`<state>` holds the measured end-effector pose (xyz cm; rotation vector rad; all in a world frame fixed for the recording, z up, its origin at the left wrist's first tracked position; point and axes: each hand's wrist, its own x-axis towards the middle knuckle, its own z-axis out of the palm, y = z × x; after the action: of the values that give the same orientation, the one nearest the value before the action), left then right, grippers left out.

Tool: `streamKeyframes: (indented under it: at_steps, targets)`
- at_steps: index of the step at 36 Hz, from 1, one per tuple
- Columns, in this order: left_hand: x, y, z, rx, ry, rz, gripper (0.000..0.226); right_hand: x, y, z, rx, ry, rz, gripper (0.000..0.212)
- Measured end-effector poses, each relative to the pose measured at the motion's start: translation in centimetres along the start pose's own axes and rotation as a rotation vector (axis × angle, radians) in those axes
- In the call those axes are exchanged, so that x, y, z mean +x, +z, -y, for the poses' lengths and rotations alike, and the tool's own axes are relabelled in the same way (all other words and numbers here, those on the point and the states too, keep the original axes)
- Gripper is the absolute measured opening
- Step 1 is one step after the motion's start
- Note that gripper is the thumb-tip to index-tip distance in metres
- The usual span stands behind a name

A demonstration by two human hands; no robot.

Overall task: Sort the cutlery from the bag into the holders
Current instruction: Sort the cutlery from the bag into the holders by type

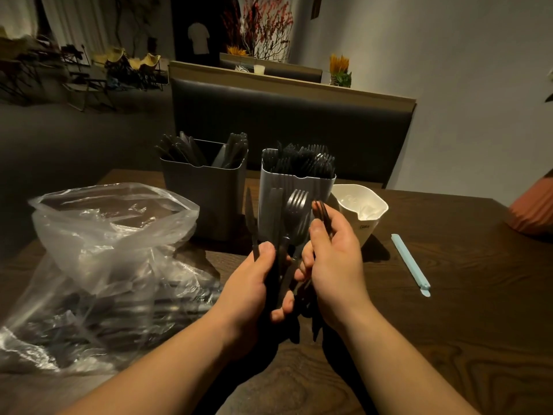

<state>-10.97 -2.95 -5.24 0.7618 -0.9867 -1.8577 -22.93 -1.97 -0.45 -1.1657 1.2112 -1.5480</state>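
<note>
- Left hand [257,283] is curled round a bundle of black cutlery [281,259], just in front of the fork holder [287,187]; fork tines and knife blades stick up.
- Right hand [332,265] pinches one black piece [323,214] between thumb and fingers, front-right of the fork holder.
- Knife holder [206,202] stands just left of the fork holder, cream holder [368,217] just right.
- Clear bag [98,250] lies front-left of the fork holder, mouth open, dark cutlery inside.
- Blue clip [410,262] lies well right of the fork holder, bare surface [449,324] around it.

Black cutlery [294,211] — pale-blue clip [410,262]
</note>
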Motion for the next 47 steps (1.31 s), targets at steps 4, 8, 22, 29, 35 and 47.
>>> streamKeyframes:
  at_steps: [4,8,22,29,35,47]
  targets:
    - [-0.1,0.2,0.2,0.094,0.116,-0.015,0.021,0.0,0.1,0.1,-0.043,-0.021,-0.014,0.025]
    - [-0.2,0.3,0.5,0.113,0.204,0.004,0.018,0.2,0.4,0.0,-0.143,-0.107,-0.091,0.023]
    - [-0.4,0.7,0.1,0.121,0.152,-0.117,0.029,1.5,-0.9,1.9,0.155,0.064,-0.216,0.016]
    - [-0.6,0.9,0.0,0.107,0.118,-0.174,0.026,3.2,-1.2,3.2,0.282,0.118,-0.221,0.022]
    - [-0.8,0.3,-1.0,0.095,0.139,-0.233,0.026,5.1,-1.9,4.6,0.402,0.119,-0.069,0.028]
    - [-0.6,-0.4,-1.5,0.039,0.265,-0.307,0.023,10.0,0.1,11.4,0.378,-0.116,0.016,0.054]
